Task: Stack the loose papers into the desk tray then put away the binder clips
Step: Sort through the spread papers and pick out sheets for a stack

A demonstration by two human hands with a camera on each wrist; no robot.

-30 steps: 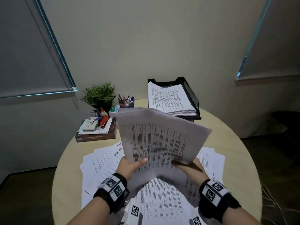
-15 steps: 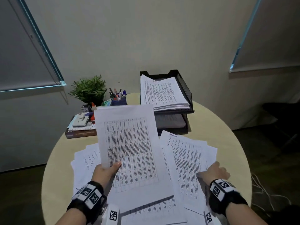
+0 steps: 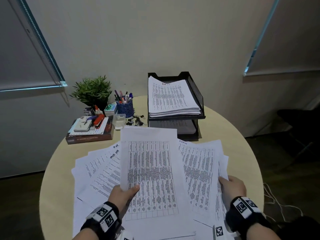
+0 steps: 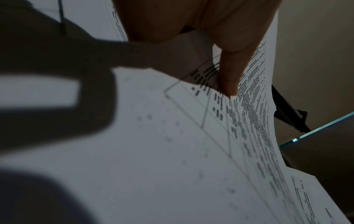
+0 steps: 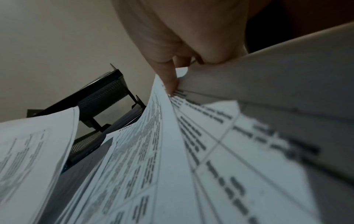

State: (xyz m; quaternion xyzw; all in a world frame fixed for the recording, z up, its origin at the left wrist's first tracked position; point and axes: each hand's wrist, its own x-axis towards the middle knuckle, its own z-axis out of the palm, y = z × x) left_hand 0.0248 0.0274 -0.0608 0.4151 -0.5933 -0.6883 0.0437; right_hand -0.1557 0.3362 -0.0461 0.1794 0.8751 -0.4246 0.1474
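Near front edge of surface (image 3: 57, 170): left hand (image 3: 121, 194) pinching one sheet (image 3: 152, 163), lifted; right hand (image 3: 232, 186) grasping sheets (image 3: 199, 167) at right edge. Gathering step, papers only. Next: carry to tray (image 3: 197, 94) at back edge, square the edges. Binder clips (image 3: 137, 120) left of tray, untouched. Open room along right edge.

A round tabletop (image 3: 57, 170) carries, at its far left edge, a green potted plant (image 3: 92, 91), a blue pen cup (image 3: 125, 106) just beside it, and a brown book (image 3: 90, 135) topped with a stapler (image 3: 99, 119) and glue bottle (image 3: 97, 110).
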